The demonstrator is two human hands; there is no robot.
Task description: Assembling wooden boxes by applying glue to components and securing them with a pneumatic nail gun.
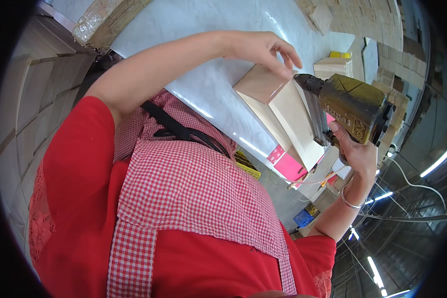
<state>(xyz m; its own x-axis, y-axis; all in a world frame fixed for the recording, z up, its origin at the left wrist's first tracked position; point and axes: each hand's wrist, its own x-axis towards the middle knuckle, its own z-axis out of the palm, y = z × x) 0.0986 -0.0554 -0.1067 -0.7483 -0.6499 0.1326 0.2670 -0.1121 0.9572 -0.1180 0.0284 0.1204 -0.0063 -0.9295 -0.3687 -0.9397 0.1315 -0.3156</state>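
Note:
My right hand [355,149] is wrapped around the handle of a worn olive-yellow nail gun [352,104]. The gun's dark nose points left, close to the far corner of a pale wooden box [278,107]; whether it touches the wood I cannot tell. The box lies at an angle on the table, its glossy brown end panel [265,83] facing up towards me. Just above that panel's far corner is my left hand [265,52], with bent fingers spread apart and the thumb at or near the wood. Nothing shows in its grasp.
The box lies on a grey marbled tabletop [169,42]. A pink sheet [289,168] shows at the table's near right edge. Pale boards [367,22] are stacked at the back right, with more wooden panels [39,94] at the left. An air hose [417,181] hangs at the right.

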